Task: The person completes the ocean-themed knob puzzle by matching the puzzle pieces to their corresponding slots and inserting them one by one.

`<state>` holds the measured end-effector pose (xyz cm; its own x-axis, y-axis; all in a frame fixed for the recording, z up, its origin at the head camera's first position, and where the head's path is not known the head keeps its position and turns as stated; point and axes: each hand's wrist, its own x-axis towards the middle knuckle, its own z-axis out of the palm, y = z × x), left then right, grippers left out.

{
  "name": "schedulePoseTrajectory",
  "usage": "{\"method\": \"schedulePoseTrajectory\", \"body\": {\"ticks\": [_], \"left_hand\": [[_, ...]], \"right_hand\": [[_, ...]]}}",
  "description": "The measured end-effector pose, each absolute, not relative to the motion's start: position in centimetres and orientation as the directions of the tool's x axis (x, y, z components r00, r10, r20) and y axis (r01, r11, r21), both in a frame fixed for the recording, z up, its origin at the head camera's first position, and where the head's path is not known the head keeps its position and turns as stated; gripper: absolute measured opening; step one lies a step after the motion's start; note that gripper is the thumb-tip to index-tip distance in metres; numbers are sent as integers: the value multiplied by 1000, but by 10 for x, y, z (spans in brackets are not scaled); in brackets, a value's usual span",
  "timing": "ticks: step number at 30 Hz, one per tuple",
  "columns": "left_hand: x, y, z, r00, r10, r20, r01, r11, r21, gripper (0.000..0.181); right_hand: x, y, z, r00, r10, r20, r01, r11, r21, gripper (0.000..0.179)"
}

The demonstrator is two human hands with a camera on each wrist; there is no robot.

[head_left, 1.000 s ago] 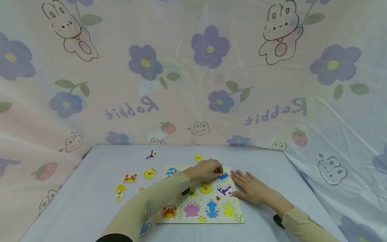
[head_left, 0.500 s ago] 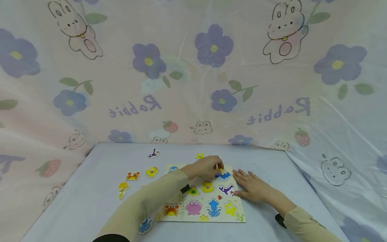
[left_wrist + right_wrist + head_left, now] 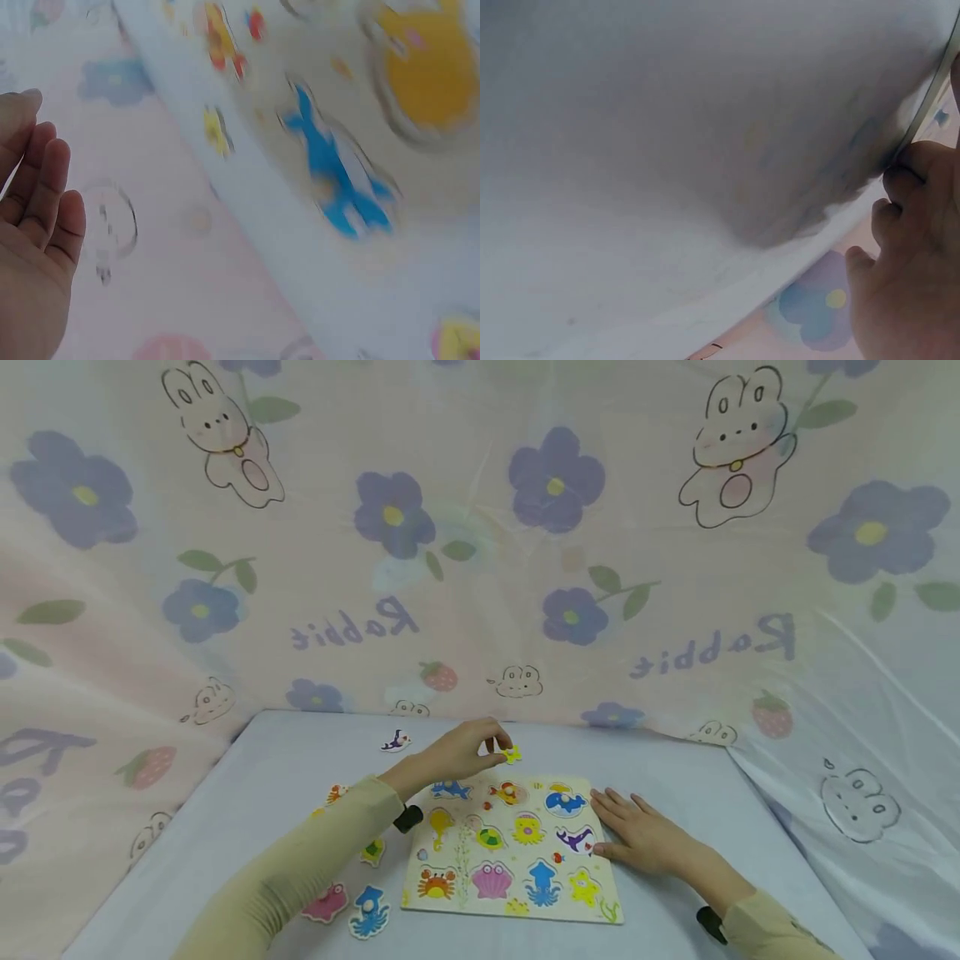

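My left hand (image 3: pixel 468 750) hovers over the table behind the puzzle board, thumb and fingers bent, fingertips right at a yellow star piece (image 3: pixel 512 754). In the left wrist view the hand (image 3: pixel 37 225) has nothing between its fingers, and the star piece (image 3: pixel 216 133) lies on the table apart from it. The cream puzzle board (image 3: pixel 517 860) carries sea-animal pictures. At its top right corner lies a blue whale piece (image 3: pixel 564 802). My right hand (image 3: pixel 645 835) lies flat, fingers spread, against the board's right edge; the right wrist view shows its fingers (image 3: pixel 915 169) at that edge.
Left of the board lie loose pieces: a blue squid (image 3: pixel 370 913), a pink shell (image 3: pixel 327 903), a turtle (image 3: pixel 372 852) and a crab (image 3: pixel 336 793) partly behind the left sleeve. A purple dolphin-like piece (image 3: pixel 396 742) lies at the back. A printed curtain (image 3: pixel 480 568) hangs behind the table.
My left hand has left the whale piece at the board's top right corner and moved left and back to the yellow star. The right hand stays at the board's edge. The head view has shifted slightly.
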<state>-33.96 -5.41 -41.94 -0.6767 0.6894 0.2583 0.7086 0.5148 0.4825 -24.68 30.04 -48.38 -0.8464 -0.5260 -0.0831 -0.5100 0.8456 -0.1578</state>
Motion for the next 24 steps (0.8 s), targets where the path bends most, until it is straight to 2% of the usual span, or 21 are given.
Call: {"method": "schedulePoseTrajectory", "body": {"ticks": [8,15,24], "left_hand": [[-339,-113,-417,-717,627,304,686,556,470,19],[-331,-159,-421,-769,577,274,629,606,487,18],[-321,-207,-432,-805,540,246,587,662,466,18]], "right_hand": [[-247,302,-486,-847,-528,-64,-516,844,-143,87],[-244,300,-478,-837,-546,-42,-534,831,-159,83],[-245,297,-478,-838,-543,-57,-528,832,-168,83]]}}
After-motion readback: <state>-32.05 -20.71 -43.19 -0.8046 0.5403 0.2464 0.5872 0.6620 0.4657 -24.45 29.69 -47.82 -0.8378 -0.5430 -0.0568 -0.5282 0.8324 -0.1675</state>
